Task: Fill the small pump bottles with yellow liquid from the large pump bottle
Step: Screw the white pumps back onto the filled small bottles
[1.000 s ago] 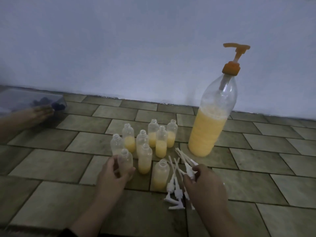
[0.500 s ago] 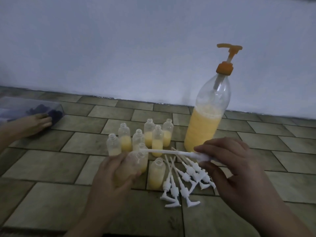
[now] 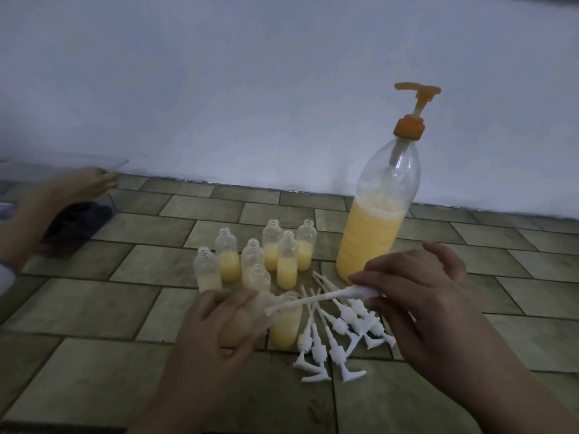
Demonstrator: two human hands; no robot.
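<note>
Now the left hand (image 3: pixel 216 327) grips 1 small bottle (image 3: pixel 250 311) at lower centre, while the right hand (image 3: pixel 419 296) pinches a white pump (image 3: pixel 326 297) (tube tip near the neck). Best to steady the bottle and thread the tube straight in.

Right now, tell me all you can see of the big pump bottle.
The big bottle is clear plastic, tall and round-shouldered, standing upright on the tiled floor near the wall, right of the small bottles. Yellow liquid with a frothy top fills roughly its lower half. An orange collar and long-spouted orange pump head sit on top, raised, spout pointing left; a pale dip tube runs down inside. No hand touches it; the right hand partly hides its base.
</note>
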